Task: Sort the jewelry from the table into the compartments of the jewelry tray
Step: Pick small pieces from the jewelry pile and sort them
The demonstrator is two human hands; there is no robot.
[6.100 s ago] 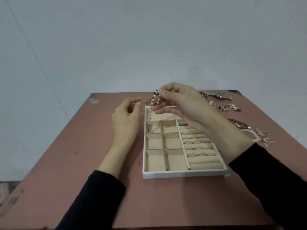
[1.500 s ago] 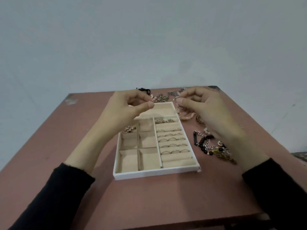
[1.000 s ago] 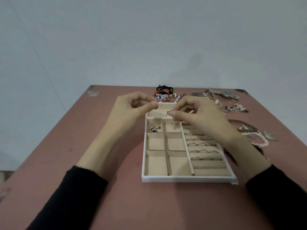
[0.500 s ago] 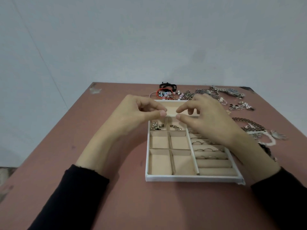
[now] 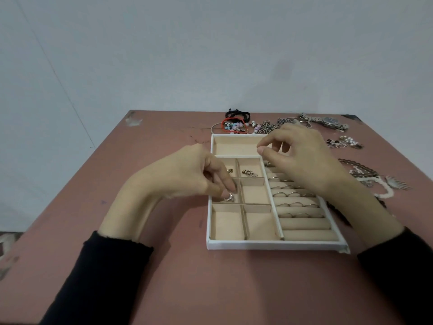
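Tray: white rim, beige lining. Table: dusty red-brown. Sleeves: black. Bracelets top centre: one red, one black. Wall: pale grey-blue.

The left hand hides the tray's left edge and part of a silvery piece too small to identify; the right hand hides its far right corner.

Open table surface is noted left of and before the jewelry tray. Approach from the far and right sides is obstructed by loose jewelry. The middle-left compartment is occupied by the left hand, pinching a small silver piece; the far ring rows are overhung by the right hand.
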